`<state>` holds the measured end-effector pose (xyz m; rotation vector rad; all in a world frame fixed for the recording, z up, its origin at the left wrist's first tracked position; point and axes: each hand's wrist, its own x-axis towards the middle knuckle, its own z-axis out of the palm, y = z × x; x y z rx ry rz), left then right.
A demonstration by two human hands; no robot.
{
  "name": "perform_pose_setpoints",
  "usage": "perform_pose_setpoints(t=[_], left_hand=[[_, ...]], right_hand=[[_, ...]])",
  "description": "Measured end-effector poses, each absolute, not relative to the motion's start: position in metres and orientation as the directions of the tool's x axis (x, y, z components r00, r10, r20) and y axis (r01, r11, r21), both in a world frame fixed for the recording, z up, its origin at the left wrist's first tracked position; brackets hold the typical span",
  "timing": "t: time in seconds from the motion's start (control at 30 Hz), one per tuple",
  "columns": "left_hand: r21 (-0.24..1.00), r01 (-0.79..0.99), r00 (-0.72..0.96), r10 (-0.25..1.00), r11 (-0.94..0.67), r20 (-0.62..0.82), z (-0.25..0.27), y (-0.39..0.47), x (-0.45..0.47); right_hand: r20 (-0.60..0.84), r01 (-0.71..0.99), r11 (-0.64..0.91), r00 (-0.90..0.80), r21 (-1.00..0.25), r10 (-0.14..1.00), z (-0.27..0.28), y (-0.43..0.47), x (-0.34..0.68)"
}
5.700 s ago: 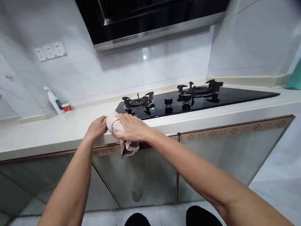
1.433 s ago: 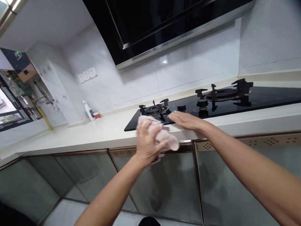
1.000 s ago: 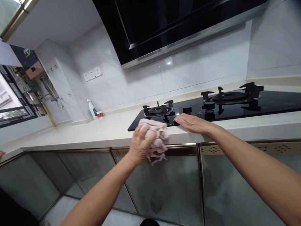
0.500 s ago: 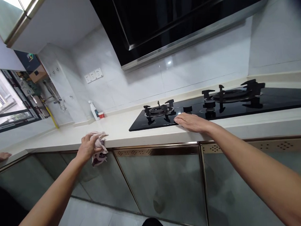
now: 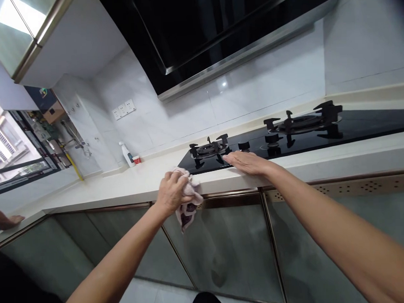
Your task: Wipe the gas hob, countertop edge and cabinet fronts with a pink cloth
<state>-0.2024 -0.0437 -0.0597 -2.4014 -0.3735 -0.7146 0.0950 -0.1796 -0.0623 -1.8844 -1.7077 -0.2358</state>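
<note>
My left hand (image 5: pixel 171 192) is closed around a crumpled pale cloth (image 5: pixel 189 200) with dark patches. It presses the cloth on the front edge of the white countertop (image 5: pixel 123 188), just in front of the left end of the black gas hob (image 5: pixel 255 155). Part of the cloth hangs over the edge in front of the cabinets. Farther right, my right hand (image 5: pixel 247 162) rests flat at the hob's front edge, near the control knobs, with fingers stretched out and nothing in them.
A white bottle (image 5: pixel 126 155) and a small red cup (image 5: pixel 137 160) stand near the back wall. Overhead hangs a black range hood (image 5: pixel 231 31). Another person's hand (image 5: pixel 12 221) rests on the counter at far left. Greenish cabinet doors (image 5: pixel 225 248) line the front below.
My left hand has slid the cloth rightward along the counter's front edge, up to the hob's left end. My right hand stays at the hob's front. The view has shifted slightly.
</note>
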Motion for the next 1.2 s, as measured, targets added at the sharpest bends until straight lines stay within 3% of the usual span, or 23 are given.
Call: perform_pose_setpoints(t=[0.2, 0.4, 0.53, 0.67, 0.73, 0.83, 0.93, 1.07, 1.2], left_hand=[[-0.465, 0.236, 0.834, -0.068, -0.853, 0.547, -0.064, -0.107, -0.104], [-0.251, 0.104, 0.79, -0.073, -0.962, 0.608, -0.067, -0.116, -0.082], [-0.098, 0.115, 0.814, 0.037, -0.989, 0.58, -0.06, -0.096, -0.117], [0.006, 0.168, 0.868, 0.15, -0.986, 0.473, -0.052, -0.091, -0.136], [0.036, 0.174, 0.874, 0.172, -0.984, 0.455, -0.052, -0.093, -0.132], [0.01, 0.243, 0.862, 0.22, -0.97, 0.456, -0.056, -0.095, -0.119], [-0.068, 0.254, 0.879, 0.201, -0.965, 0.433, -0.06, -0.089, -0.114], [-0.079, 0.245, 0.903, 0.198, -0.966, 0.382, -0.055, -0.067, -0.136], [-0.088, 0.372, 0.818, 0.282, -0.924, 0.501, -0.049, -0.04, -0.168]], right_hand=[[0.491, 0.944, 0.051, 0.124, -0.327, 0.862, -0.061, -0.179, 0.099], [0.512, 0.933, 0.04, 0.159, -0.357, 0.844, -0.057, -0.183, 0.095], [0.501, 0.95, -0.069, 0.222, -0.306, 0.837, -0.059, -0.186, 0.086], [0.62, 0.966, -0.013, 0.176, -0.259, 0.765, -0.059, -0.191, 0.081], [0.718, 0.97, 0.02, 0.164, -0.241, 0.677, -0.056, -0.195, 0.075], [0.832, 0.977, 0.09, 0.114, -0.193, 0.543, -0.053, -0.198, 0.05], [0.822, 0.988, 0.141, -0.029, -0.062, 0.569, -0.059, -0.193, 0.016], [0.841, 0.999, 0.008, -0.04, 0.043, 0.539, -0.08, -0.181, -0.006], [0.909, 0.992, -0.064, -0.076, 0.112, 0.409, -0.103, -0.183, 0.003]])
